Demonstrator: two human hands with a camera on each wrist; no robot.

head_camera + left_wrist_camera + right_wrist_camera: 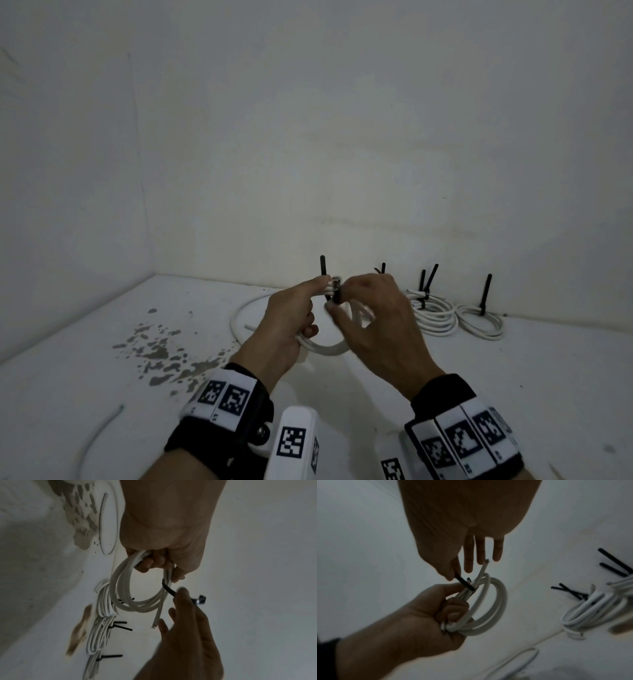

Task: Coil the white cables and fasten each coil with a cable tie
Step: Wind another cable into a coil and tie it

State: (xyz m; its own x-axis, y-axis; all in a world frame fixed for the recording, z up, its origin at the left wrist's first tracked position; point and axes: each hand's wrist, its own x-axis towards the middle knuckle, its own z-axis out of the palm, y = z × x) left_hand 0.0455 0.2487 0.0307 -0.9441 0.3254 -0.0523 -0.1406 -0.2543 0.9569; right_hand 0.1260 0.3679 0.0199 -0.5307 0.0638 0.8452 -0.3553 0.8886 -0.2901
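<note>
Right now my left hand [426, 615] is curled tight around the coil [488, 608], lifted clear of the table [513, 394], fingers bunching the loops on one side and the thumb pressing them together near the top. I judge that grip is there to keep the turns stacked so the tie [464, 583] can close around all of them at once. My right hand [380, 322] pinches the black tie between thumb and forefinger, the other three fingers straight and spread out of the way. The tie crosses the bundle just beside my left thumb; whether its tail is already through the head I cannot tell.

The coil is white, a few loose round loops, with one cut end [487, 561] sticking out past the tie. Finished coils [442, 313] lie on the table to the right, black tie tails standing up from them. A loose cable [102, 428] lies near left.
</note>
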